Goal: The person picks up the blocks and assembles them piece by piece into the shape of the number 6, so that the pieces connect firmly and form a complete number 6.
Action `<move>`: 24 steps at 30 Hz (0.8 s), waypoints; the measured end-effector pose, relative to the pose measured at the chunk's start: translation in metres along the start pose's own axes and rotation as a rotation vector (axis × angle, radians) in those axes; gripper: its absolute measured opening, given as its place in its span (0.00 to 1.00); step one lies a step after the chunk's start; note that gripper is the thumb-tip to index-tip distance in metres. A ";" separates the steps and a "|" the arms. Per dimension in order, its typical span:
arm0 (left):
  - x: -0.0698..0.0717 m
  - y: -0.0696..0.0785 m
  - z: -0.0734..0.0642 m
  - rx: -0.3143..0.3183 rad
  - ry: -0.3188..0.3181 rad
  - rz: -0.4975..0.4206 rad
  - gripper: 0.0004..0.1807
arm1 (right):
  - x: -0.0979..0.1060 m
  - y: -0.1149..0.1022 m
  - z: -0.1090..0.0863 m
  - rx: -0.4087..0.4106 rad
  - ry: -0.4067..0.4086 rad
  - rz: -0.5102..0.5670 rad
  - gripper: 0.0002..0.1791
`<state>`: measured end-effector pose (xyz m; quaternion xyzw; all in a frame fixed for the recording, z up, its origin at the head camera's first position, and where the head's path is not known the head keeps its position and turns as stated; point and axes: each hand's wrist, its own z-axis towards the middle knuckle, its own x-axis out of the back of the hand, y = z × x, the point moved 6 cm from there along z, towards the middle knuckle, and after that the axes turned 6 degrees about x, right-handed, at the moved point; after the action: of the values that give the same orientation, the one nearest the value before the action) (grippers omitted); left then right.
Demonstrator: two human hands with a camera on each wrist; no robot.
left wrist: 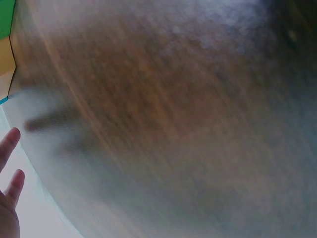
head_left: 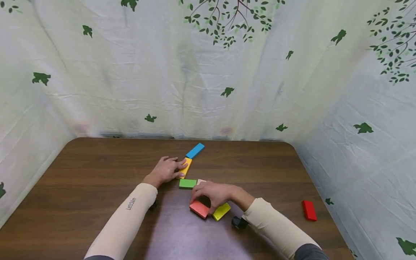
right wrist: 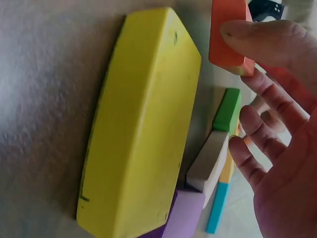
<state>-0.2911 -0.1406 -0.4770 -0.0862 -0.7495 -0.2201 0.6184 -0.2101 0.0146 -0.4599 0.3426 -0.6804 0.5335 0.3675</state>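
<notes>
My right hand (head_left: 212,194) pinches an orange wooden block (head_left: 199,208) between thumb and fingers. In the right wrist view this orange block (right wrist: 229,42) is tilted. Beside it lies a yellow block (head_left: 222,211), large in the right wrist view. My left hand (head_left: 166,169) reaches over an amber block (head_left: 186,167), its fingertips touching it. A blue block (head_left: 195,150) meets the amber one's far end; a green block (head_left: 187,183) lies by the near end. Partly under my right hand is a plain wood block (head_left: 200,181). A purple block (right wrist: 183,213) shows only in the right wrist view.
A red block (head_left: 309,210) lies alone near the right edge of the brown wooden table (head_left: 97,173). White curtains (head_left: 156,83) with printed green leaves hang behind and beside the table.
</notes>
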 end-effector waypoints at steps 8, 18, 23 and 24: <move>0.001 0.000 -0.001 -0.007 0.013 -0.004 0.30 | -0.007 -0.010 0.006 0.075 -0.046 -0.070 0.33; 0.000 0.001 0.000 -0.006 0.005 -0.003 0.31 | -0.013 -0.017 0.009 0.122 -0.079 -0.126 0.33; 0.001 0.001 -0.001 -0.003 0.011 -0.010 0.31 | -0.015 -0.018 0.009 0.112 -0.090 -0.130 0.33; 0.001 0.001 -0.001 -0.003 0.013 -0.010 0.31 | -0.016 -0.018 0.008 0.110 -0.092 -0.130 0.33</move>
<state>-0.2901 -0.1402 -0.4752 -0.0820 -0.7455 -0.2249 0.6220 -0.1879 0.0041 -0.4666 0.4298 -0.6427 0.5286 0.3504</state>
